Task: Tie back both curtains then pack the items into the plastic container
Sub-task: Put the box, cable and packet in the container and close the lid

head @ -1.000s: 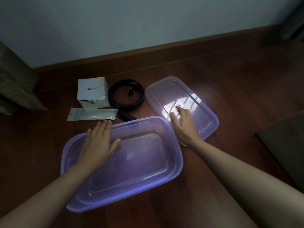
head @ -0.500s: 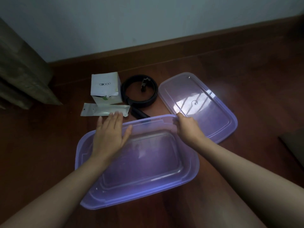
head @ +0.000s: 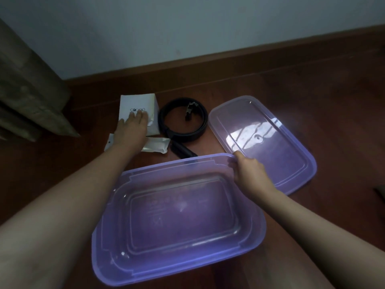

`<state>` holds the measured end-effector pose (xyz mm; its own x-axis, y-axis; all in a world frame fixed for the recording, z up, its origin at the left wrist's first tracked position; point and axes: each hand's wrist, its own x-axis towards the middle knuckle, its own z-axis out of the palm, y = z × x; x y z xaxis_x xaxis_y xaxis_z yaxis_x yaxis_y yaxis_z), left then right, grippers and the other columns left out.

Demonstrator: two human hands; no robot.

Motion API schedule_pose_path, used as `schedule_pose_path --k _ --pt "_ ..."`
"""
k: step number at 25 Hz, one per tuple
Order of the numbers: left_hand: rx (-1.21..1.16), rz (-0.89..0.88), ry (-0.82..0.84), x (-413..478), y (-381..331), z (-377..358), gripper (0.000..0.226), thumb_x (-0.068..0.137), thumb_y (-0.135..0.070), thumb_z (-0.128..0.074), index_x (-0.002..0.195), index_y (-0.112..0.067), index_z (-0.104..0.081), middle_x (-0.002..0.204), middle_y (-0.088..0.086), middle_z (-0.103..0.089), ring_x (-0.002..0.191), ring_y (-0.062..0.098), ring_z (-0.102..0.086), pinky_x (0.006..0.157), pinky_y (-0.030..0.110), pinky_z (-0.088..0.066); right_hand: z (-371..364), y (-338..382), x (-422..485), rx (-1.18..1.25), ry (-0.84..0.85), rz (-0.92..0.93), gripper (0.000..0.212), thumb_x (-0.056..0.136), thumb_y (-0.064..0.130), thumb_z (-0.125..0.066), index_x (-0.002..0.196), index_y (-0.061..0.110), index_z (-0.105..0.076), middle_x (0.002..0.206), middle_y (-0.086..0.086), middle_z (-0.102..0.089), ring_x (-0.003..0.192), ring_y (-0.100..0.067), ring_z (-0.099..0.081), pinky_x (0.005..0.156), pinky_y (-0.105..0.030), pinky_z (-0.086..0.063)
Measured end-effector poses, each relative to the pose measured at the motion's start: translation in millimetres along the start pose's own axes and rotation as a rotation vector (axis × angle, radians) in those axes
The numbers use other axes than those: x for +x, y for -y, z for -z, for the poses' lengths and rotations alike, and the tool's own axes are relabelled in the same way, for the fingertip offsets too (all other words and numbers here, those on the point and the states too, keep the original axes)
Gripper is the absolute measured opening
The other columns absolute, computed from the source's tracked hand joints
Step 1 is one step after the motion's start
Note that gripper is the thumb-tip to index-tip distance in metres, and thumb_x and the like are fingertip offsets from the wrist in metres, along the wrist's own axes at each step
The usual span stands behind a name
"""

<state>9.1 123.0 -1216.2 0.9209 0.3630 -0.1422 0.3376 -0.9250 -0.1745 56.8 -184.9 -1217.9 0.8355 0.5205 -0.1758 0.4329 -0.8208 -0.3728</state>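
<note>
Left hand [head: 133, 128], fingers spread, laid flat on white carton [head: 137, 113] far left; right hand [head: 248, 172] clamped on far-right rim of purple plastic container [head: 145, 265]. Nothing inside yet; belt [head: 183, 119], sachet [head: 156, 144], lid [head: 291, 159] outside. Curtains' tying unverifiable.
</note>
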Motion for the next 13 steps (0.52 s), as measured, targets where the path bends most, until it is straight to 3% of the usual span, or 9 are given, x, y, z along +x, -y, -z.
schedule_pose_path --k 2,5,9,13 --pt "0.121 -0.012 -0.077 0 -3 0 0.060 0.086 -0.001 -0.055 0.140 0.001 -0.027 0.141 0.022 -0.040 0.124 0.037 -0.045 0.094 0.049 -0.041 1 1 0 0.006 -0.002 -0.002 0.018 0.094 0.010 -0.042 0.109 0.008 -0.051 0.109 -0.013 -0.068 0.101 -0.038 -0.060 0.070 -0.035 -0.039" --pt "0.162 -0.005 -0.122 -5 -7 7 0.058 0.085 0.002 -0.054 0.138 0.004 -0.029 0.135 0.024 -0.046 0.116 0.038 -0.051 0.089 0.048 -0.044 3 4 -1 0.009 0.015 -0.011 0.019 0.093 0.011 -0.043 0.110 0.008 -0.051 0.114 -0.009 -0.068 0.104 -0.036 -0.060 0.077 -0.036 -0.043" --pt "0.039 0.080 -0.234 -31 -11 38 0.048 0.090 -0.004 -0.054 0.134 0.004 -0.037 0.122 0.027 -0.054 0.102 0.044 -0.058 0.075 0.049 -0.049 6 7 -3 -0.007 0.020 -0.008 0.021 0.093 0.009 -0.042 0.112 0.007 -0.051 0.114 -0.010 -0.068 0.104 -0.036 -0.060 0.076 -0.034 -0.041" --pt "-0.114 0.001 -0.505 -93 -19 70 0.048 0.088 -0.009 -0.061 0.132 0.003 -0.045 0.118 0.029 -0.060 0.086 0.047 -0.064 0.059 0.050 -0.054 7 6 -4 0.010 0.013 -0.003 0.023 0.091 0.006 -0.044 0.112 0.006 -0.052 0.114 -0.008 -0.068 0.106 -0.034 -0.060 0.080 -0.034 -0.044"
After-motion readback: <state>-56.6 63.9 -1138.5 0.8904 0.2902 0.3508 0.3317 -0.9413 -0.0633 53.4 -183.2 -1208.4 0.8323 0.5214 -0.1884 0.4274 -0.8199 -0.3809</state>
